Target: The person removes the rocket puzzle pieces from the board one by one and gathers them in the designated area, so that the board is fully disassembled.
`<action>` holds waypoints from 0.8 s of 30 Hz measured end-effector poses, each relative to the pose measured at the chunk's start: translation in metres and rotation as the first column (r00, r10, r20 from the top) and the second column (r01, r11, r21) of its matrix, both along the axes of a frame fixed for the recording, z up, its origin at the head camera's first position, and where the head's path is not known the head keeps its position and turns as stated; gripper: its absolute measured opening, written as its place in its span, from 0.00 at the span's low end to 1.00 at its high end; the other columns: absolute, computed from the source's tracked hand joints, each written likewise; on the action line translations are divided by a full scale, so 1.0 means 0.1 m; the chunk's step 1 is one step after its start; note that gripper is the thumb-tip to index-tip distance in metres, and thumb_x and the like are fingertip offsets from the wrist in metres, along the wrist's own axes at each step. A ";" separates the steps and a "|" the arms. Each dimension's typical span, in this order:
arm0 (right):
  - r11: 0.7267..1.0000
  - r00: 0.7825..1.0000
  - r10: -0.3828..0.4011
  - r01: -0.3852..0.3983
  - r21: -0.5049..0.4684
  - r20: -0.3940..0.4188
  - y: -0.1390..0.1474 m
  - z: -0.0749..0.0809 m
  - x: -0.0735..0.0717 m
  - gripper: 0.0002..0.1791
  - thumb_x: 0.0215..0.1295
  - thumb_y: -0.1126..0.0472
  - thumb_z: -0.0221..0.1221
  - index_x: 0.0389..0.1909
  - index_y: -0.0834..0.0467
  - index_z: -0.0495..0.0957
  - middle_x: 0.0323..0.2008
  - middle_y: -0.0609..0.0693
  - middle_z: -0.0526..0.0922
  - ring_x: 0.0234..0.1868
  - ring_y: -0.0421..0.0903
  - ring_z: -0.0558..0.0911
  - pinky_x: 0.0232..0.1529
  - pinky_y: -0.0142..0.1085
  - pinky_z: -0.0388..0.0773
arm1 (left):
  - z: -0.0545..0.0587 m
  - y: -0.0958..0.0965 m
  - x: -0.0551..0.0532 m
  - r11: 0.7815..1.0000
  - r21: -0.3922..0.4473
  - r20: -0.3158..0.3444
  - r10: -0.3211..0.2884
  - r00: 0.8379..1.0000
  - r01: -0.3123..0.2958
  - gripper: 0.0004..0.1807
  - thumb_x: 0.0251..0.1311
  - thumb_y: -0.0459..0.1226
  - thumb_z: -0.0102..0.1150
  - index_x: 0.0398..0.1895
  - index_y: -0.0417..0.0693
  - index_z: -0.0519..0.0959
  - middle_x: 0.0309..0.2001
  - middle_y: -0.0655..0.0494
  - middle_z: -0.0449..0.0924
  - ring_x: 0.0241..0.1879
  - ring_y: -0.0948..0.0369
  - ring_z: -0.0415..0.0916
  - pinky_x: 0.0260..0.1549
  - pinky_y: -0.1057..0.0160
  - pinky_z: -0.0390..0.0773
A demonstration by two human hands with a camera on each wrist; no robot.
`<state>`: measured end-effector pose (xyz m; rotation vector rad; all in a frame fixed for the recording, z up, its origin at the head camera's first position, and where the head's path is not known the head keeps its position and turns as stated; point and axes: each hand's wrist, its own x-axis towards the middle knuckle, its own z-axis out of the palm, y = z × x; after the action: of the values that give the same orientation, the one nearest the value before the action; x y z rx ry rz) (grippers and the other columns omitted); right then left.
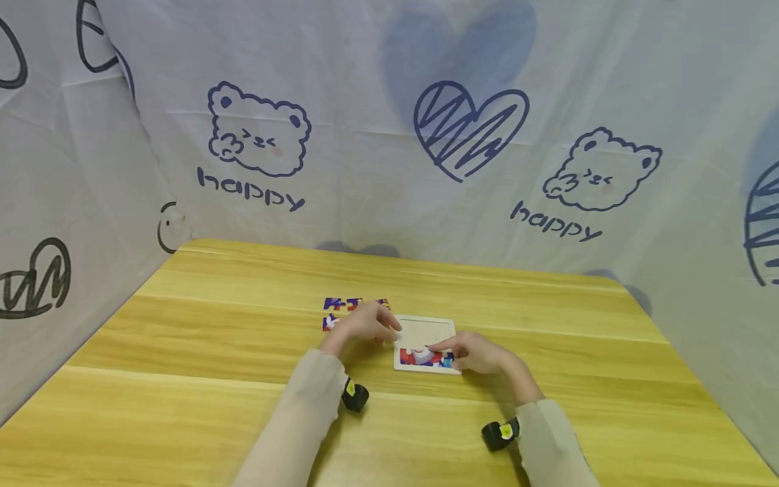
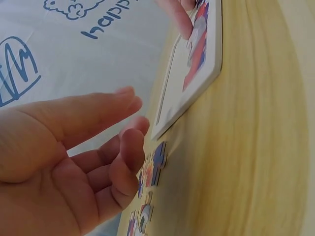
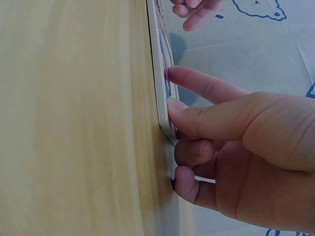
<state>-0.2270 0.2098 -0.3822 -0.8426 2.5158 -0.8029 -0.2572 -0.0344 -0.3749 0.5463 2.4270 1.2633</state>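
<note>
A white puzzle tray (image 1: 452, 327) lies on the table, its near part filled with joined jigsaw pieces (image 1: 409, 358) in red, white and blue. The tray's bare backing shows in the far part. My right hand (image 1: 481, 353) is at the tray's right side, its extended index finger touching the joined pieces and its thumb at the near right corner. My left hand (image 2: 74, 162) hovers by the left edge with thumb and fingers apart, holding nothing. Loose jigsaw pieces (image 1: 333, 304) lie left of the tray, partly hidden behind that hand in the head view.
The wooden table (image 1: 182, 379) runs back to a white cloth (image 1: 359, 135) printed with bears and hearts, which also hangs at both sides. Each wrist carries a black camera, seen on the left (image 1: 355, 396) and right (image 1: 500, 435) sleeves.
</note>
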 end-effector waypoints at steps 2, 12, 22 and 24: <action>1.000 1.000 0.004 -0.004 -0.005 0.005 -0.01 0.01 0.00 0.25 0.53 0.79 0.51 0.53 0.60 0.74 0.23 0.47 0.63 0.24 0.42 0.61 0.24 0.30 0.59 | 0.00 0.01 0.01 1.000 -0.011 0.004 -0.025 1.000 0.025 0.09 0.51 0.31 0.61 0.36 0.37 0.81 0.23 0.54 0.75 0.20 0.59 0.70 0.20 0.68 0.68; 1.000 1.000 0.021 -0.021 -0.011 0.003 0.00 0.00 0.00 0.25 0.52 0.80 0.51 0.53 0.62 0.73 0.23 0.46 0.65 0.22 0.41 0.60 0.22 0.29 0.58 | -0.02 0.03 0.05 0.995 -0.069 0.071 -0.062 0.996 0.067 0.11 0.49 0.28 0.62 0.38 0.38 0.81 0.24 0.55 0.76 0.14 0.65 0.63 0.15 0.72 0.64; 1.000 1.000 0.015 -0.015 -0.010 0.005 0.00 0.00 0.00 0.25 0.53 0.80 0.51 0.53 0.61 0.73 0.23 0.46 0.64 0.22 0.41 0.60 0.22 0.29 0.58 | -0.03 0.08 0.08 0.990 -0.100 0.072 -0.094 0.993 0.101 0.11 0.49 0.29 0.62 0.38 0.37 0.81 0.20 0.56 0.75 0.12 0.66 0.59 0.12 0.73 0.60; 1.000 1.000 0.015 -0.015 -0.009 0.004 0.00 0.00 0.00 0.25 0.53 0.80 0.51 0.53 0.62 0.73 0.24 0.47 0.65 0.22 0.42 0.61 0.23 0.29 0.59 | -0.03 0.08 0.08 0.988 -0.107 0.065 -0.101 0.993 0.108 0.11 0.48 0.29 0.62 0.37 0.37 0.81 0.20 0.56 0.75 0.12 0.66 0.59 0.12 0.73 0.59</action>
<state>-0.2271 0.2093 -0.3820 -0.8603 2.5012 -0.8110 -0.2491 -0.0260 -0.3775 0.5881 2.3695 1.0799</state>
